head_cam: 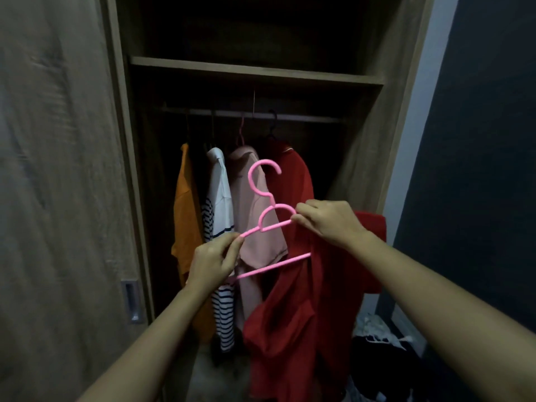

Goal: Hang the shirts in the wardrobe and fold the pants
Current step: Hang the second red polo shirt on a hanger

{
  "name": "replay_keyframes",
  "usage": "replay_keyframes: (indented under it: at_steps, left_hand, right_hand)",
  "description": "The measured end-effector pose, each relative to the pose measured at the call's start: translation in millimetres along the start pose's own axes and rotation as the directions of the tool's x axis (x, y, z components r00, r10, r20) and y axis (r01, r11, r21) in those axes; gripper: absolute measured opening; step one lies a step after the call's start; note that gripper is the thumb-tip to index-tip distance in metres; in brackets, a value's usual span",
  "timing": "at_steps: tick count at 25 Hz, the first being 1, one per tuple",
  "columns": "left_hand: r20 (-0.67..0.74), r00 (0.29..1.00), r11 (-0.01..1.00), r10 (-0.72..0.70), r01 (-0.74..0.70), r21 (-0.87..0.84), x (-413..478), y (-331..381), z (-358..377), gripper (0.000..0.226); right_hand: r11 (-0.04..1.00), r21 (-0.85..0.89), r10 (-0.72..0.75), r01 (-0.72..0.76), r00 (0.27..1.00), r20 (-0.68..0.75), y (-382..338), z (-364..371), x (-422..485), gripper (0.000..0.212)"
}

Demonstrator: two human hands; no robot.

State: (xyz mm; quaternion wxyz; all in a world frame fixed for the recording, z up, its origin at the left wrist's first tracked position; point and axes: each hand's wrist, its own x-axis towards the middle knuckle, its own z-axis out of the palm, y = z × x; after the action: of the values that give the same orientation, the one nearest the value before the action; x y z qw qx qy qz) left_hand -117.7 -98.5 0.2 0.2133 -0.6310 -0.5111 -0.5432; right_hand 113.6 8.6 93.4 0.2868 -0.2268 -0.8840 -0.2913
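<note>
I hold a pink plastic hanger (265,195) in front of the open wardrobe. My left hand (213,262) pinches its left shoulder end. My right hand (326,220) grips the hanger's right side together with a red shirt (304,314), which drapes down from that hand and hides the hanger's right end. On the wardrobe rail (252,115) hang an orange shirt (185,216), a white shirt with dark stripes (222,216), a pale pink shirt (256,227) and a second red garment (293,175).
The sliding wardrobe door (58,198) with a recessed metal handle (132,301) stands at my left. A wooden shelf (255,71) runs above the rail. Dark and light clothes (383,352) lie in a heap at the lower right, beside a dark wall (478,169).
</note>
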Motion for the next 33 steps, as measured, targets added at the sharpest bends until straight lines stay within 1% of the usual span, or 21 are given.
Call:
replay_keyframes:
  at_steps: [2,3,5,6,7,8,9,10,11,13,15,17,19,21,23,24,26,28,30,31,33]
  left_hand:
    - [-0.19,0.978,0.977,0.081,-0.04,0.208,4.4,5.4,7.6,0.02]
    - [-0.216,0.964,0.966,0.156,-0.104,0.235,0.4,7.7,13.7,0.024]
    - [-0.061,0.952,0.935,0.299,-0.279,0.216,-23.6,11.9,30.7,0.026]
    - [0.09,0.957,0.934,0.276,-0.289,0.209,-39.8,9.8,41.6,0.025]
    - [0.246,0.955,0.95,0.164,-0.22,0.223,-53.4,7.5,49.9,0.026]
    - [0.391,0.92,0.964,-0.02,-0.086,0.252,-61.0,-0.1,55.4,0.031]
    - [0.512,0.833,0.965,-0.21,0.092,0.246,-61.3,-7.6,55.2,0.038]
    - [0.605,0.727,0.945,-0.324,0.282,0.167,-56.9,-15.0,51.1,0.043]
    - [0.664,0.661,0.897,-0.349,0.442,0.031,-49.7,-23.9,45.4,0.052]
    - [0.726,0.601,0.8,-0.333,0.588,-0.12,-31.6,-46.9,24.4,0.066]
    - [0.765,0.548,0.787,-0.338,0.61,-0.088,-11.1,-72.3,-1.3,0.064]
    - [0.77,0.521,0.829,-0.369,0.558,0.02,10.2,-86.0,-21.7,0.058]
    - [0.725,0.548,0.855,-0.417,0.507,0.108,32.1,-85.5,-29.0,0.052]
    - [0.631,0.602,0.86,-0.49,0.45,0.239,55.0,-70.9,-23.7,0.047]
    - [0.418,0.692,0.806,-0.589,0.468,0.363,74.8,-43.7,-12.4,0.034]
    - [0.307,0.736,0.785,-0.603,0.478,0.395,81.7,-25.2,-7.5,0.029]
    - [0.199,0.822,0.796,-0.533,0.408,0.447,84.6,16.1,3.2,0.027]
    - [0.268,0.899,0.878,-0.347,0.211,0.429,66.3,52.0,14.4,0.029]
    - [0.375,0.914,0.951,-0.156,0.037,0.305,39.8,67.0,13.8,0.036]
    - [0.35,0.932,0.968,-0.091,0.002,0.249,35.4,65.1,7.3,0.041]
    - [0.197,0.98,0.968,0.012,-0.06,0.242,44.7,44.2,-6.3,0.051]
  right_hand:
    - [1.0,-0.002,0.013,-0.013,0.998,-0.062,1.9,-2.3,11.4,0.045]
    - [1.0,0.005,0.011,-0.01,0.995,-0.1,2.5,-4.5,18.0,0.041]
    - [0.998,0.051,0.038,-0.029,0.983,-0.179,2.9,-11.2,28.8,0.038]
    - [0.995,0.087,0.068,-0.052,0.977,-0.201,3.4,-16.0,33.5,0.038]
    - [0.989,0.122,0.104,-0.079,0.971,-0.214,4.3,-20.7,36.9,0.038]
    - [0.983,0.149,0.141,-0.109,0.965,-0.221,6.6,-23.8,39.2,0.039]
    - [0.976,0.171,0.172,-0.136,0.961,-0.218,10.1,-25.9,39.7,0.039]
    - [0.968,0.202,0.194,-0.151,0.958,-0.21,15.5,-27.2,37.8,0.039]
    - [0.96,0.234,0.201,-0.153,0.96,-0.196,23.3,-26.5,33.0,0.038]
    - [0.954,0.276,0.171,-0.119,0.97,-0.174,41.2,-19.5,13.6,0.037]
    - [0.951,0.297,0.137,-0.087,0.978,-0.155,57.0,-5.8,-14.0,0.044]
    - [0.936,0.338,0.149,-0.095,0.979,-0.136,64.8,7.0,-39.7,0.054]
    - [0.957,0.269,0.142,-0.104,0.982,-0.125,60.8,20.1,-52.9,0.057]
    - [0.995,0.055,0.084,-0.078,0.988,-0.131,44.2,29.3,-49.9,0.053]
    - [0.994,-0.1,0.032,-0.043,0.994,-0.103,23.5,35.1,-38.0,0.049]
    - [0.992,-0.113,0.051,-0.062,0.994,-0.1,13.1,35.9,-32.0,0.047]
    - [0.972,0.049,0.231,-0.228,0.971,-0.055,0.0,29.7,-17.9,0.036]
    - [0.866,0.247,0.442,-0.434,0.896,0.025,4.3,24.7,-8.2,0.032]
    - [0.809,0.362,0.489,-0.463,0.872,0.024,15.8,18.0,-7.0,0.037]
    - [0.802,0.409,0.473,-0.435,0.881,0.01,21.3,13.0,-7.4,0.04]
    - [0.798,0.478,0.423,-0.366,0.906,-0.012,29.8,4.3,-7.3,0.042]
